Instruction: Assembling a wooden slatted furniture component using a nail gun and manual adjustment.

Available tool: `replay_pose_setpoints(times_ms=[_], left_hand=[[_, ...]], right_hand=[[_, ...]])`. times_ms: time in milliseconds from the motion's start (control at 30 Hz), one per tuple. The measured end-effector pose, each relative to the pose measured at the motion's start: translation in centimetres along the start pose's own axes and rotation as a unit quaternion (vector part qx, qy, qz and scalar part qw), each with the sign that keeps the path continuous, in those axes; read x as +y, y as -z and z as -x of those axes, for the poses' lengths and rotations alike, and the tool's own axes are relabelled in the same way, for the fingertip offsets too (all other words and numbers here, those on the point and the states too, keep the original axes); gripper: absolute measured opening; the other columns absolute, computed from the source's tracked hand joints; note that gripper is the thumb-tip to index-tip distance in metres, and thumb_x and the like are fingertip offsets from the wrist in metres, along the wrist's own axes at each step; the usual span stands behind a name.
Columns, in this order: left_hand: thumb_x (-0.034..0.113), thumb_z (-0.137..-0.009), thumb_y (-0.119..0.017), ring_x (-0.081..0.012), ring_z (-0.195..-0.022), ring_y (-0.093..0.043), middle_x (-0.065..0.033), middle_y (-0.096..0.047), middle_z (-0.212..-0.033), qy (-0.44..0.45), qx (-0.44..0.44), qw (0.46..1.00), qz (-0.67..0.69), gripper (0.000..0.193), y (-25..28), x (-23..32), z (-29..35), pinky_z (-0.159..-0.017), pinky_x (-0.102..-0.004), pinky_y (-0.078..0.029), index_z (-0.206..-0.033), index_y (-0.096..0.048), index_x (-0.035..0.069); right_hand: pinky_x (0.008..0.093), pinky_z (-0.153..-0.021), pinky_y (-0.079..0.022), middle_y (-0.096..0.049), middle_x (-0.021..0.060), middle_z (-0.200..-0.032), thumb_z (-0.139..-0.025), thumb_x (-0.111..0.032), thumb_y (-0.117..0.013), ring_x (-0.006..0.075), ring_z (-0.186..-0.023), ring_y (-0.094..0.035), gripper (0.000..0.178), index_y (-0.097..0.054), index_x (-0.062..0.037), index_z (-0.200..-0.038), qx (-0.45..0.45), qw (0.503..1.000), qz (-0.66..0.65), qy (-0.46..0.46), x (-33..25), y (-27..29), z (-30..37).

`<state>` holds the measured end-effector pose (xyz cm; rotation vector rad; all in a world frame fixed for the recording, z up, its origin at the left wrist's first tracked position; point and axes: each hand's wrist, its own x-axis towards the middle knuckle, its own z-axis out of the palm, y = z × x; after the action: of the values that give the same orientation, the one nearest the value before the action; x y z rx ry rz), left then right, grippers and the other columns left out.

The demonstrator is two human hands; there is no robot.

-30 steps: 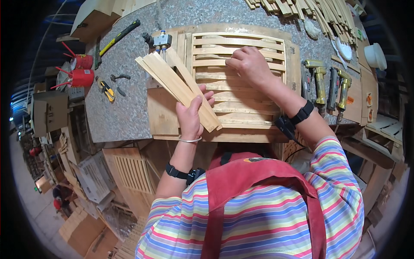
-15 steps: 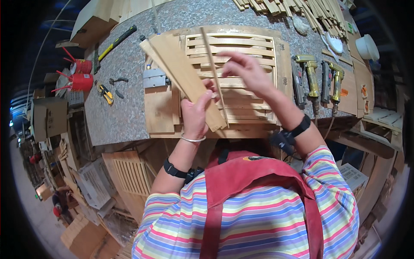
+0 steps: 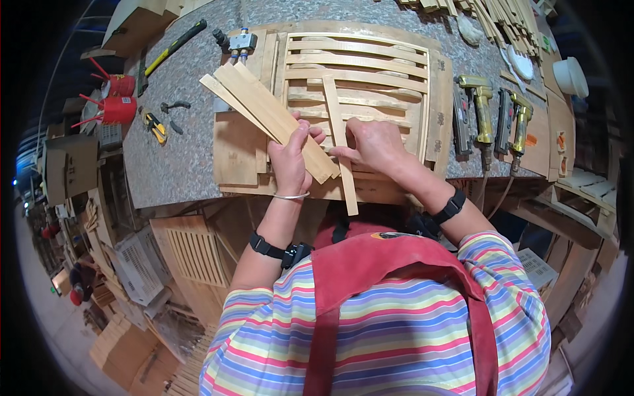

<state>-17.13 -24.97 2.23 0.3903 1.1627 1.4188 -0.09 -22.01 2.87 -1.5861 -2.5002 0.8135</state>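
While the left hand grips a fanned bundle of flat, pale wooden slats, thumb over the top, the right hand pinches one narrow, pale wooden slat between thumb and curled fingers. This single slat slants across a light wooden frame with curved crosspieces, its upper end over the crosspieces, its lower end reaching past the near edge of the brown wooden board beneath. Only a narrow gap parts the bundle's lower end from the single slat. Left of the board's edge, a broad stretch of speckled grey stone worktop shows as far as the yellow-and-black pliers. On the right, a thinner strip separates the board from two yellow-and-black nail guns.
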Motion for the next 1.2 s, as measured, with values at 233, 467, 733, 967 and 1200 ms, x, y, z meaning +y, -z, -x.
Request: replay_pose_setpoints(times_ms=[233, 467, 733, 967, 1200], left_hand=[[0.002, -0.090, -0.046, -0.0269, -0.095, -0.063, -0.0174, -0.058, -0.111, 0.016, -0.010, 0.999, 0.026, 0.041, 1.6, 1.4, 0.9, -0.082, -0.0375, -0.057, -0.130, -0.038, -0.005], [-0.002, -0.089, -0.045, -0.0308, -0.107, -0.059, -0.0189, -0.053, -0.123, 0.034, -0.041, 0.998, 0.018, 0.043, 1.8, 0.8, 0.9, -0.087, -0.0418, -0.056, -0.131, -0.035, -0.005], [-0.001, -0.090, -0.048, -0.0299, -0.107, -0.059, -0.0180, -0.053, -0.121, 0.026, -0.042, 0.999, 0.003, 0.039, 1.6, 1.0, 1.0, -0.086, -0.0421, -0.056, -0.128, -0.038, -0.004], [-0.001, -0.091, -0.048, -0.0286, -0.106, -0.059, -0.0175, -0.054, -0.120, 0.023, -0.049, 0.999, 0.009, 0.037, 1.9, 1.0, 1.0, -0.085, -0.0414, -0.057, -0.127, -0.040, -0.004], [-0.001, -0.090, -0.048, -0.0286, -0.105, -0.060, -0.0173, -0.054, -0.119, 0.025, -0.045, 0.999, 0.014, 0.037, 1.9, 1.0, 1.0, -0.085, -0.0414, -0.057, -0.127, -0.040, -0.004]], right_hand=[[0.0381, -0.060, -0.050, -0.060, 0.0085, -0.076, -0.089, -0.014, -0.057, 0.0275, -0.063, -0.062, 0.015, -0.064, -0.0089, -0.100, 0.051, 0.897, -0.432, -0.070, 1.1, 3.6, -0.6], [0.0357, -0.071, -0.051, -0.054, 0.0038, -0.091, -0.082, -0.010, -0.063, 0.0229, -0.084, -0.059, 0.035, -0.067, -0.0289, -0.112, 0.146, 0.983, -0.001, 0.114, 4.3, 4.4, -2.8], [0.0360, -0.076, -0.049, -0.054, 0.0060, -0.092, -0.078, -0.004, -0.061, 0.0253, -0.089, -0.056, 0.035, -0.067, -0.0208, -0.109, 0.204, 0.969, 0.039, 0.133, 4.5, 1.9, -3.4], [0.0352, -0.077, -0.048, -0.056, 0.0061, -0.090, -0.075, 0.000, -0.060, 0.0248, -0.086, -0.054, 0.035, -0.067, -0.0157, -0.105, 0.229, 0.955, 0.005, 0.187, 5.2, 1.7, -3.5], [0.0344, -0.074, -0.048, -0.058, 0.0051, -0.091, -0.076, -0.003, -0.064, 0.0235, -0.086, -0.056, 0.028, -0.069, -0.0149, -0.101, 0.234, 0.953, 0.007, 0.192, 4.8, 1.3, -4.2]])
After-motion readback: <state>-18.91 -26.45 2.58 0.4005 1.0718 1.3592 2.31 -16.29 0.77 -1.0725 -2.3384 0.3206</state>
